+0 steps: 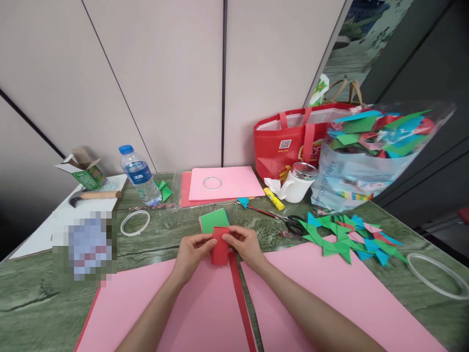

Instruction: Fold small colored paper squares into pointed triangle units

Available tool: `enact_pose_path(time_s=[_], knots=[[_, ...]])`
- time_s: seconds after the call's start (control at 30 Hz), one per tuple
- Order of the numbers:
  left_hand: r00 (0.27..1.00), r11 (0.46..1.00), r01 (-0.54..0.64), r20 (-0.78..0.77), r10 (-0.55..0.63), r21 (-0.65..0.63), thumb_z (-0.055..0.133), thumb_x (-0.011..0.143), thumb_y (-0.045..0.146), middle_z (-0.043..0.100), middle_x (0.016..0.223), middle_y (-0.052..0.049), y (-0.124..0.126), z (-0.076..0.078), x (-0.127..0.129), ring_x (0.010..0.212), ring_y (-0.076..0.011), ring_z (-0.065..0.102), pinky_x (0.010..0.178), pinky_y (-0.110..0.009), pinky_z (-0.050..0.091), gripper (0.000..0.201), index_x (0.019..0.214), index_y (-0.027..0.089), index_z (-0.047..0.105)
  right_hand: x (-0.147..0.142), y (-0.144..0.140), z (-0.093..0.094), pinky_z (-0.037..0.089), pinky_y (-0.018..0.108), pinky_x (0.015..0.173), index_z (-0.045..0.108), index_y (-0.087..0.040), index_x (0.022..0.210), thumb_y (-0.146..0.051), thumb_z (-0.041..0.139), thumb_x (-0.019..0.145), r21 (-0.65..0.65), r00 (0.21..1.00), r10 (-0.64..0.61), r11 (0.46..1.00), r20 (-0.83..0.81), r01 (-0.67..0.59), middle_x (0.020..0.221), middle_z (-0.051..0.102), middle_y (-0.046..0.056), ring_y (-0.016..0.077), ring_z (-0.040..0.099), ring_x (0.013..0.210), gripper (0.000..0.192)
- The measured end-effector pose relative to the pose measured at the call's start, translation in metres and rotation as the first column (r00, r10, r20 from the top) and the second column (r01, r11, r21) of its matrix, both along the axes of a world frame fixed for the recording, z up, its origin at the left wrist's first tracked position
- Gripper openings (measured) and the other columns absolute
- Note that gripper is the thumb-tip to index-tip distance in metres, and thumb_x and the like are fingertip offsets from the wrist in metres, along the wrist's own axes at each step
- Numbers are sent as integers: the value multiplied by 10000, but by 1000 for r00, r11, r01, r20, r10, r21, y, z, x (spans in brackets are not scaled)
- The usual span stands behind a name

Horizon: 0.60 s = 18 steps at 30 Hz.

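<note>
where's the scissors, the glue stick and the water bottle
scissors (pixel 294 223), head view, on the black handles
glue stick (pixel 273 199), head view, on the middle of the yellow tube
water bottle (pixel 141 176), head view, on the label around its body

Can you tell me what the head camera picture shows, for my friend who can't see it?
Two bare hands, left hand and right hand, pinch a small folded red paper over pink paper sheets on a green table. Folded green and blue paper shapes, scissors and a water bottle lie around.
</note>
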<state>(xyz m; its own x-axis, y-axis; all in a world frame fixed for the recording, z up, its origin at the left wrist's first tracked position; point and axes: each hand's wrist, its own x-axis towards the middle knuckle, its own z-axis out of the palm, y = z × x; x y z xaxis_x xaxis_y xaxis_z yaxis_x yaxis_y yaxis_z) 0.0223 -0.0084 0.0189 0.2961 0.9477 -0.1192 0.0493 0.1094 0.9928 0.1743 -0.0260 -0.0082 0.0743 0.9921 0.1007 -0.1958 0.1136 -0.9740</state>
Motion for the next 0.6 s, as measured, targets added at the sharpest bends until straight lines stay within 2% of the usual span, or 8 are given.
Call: enact_pose_path(time_s=[0.27, 0.6], knots=[[997, 998, 67, 43, -67, -10, 639, 665, 285, 710, 800, -44, -2, 4, 2, 735, -203, 633, 682, -295, 503, 246, 868, 157, 694, 1, 0, 0, 459, 222, 478, 654, -173, 656, -300, 663, 635, 1, 997, -68, 998, 43, 68, 582, 613, -11, 114, 523, 503, 129], [998, 998, 59, 13, -59, -13, 635, 666, 304, 704, 789, -61, -2, 0, 1, 697, -196, 626, 614, -273, 498, 260, 860, 141, 691, 0, -1, 2, 437, 217, 439, 645, -163, 618, -331, 673, 612, -49, 998, -65, 997, 24, 66, 538, 598, -13, 110, 504, 466, 170]])
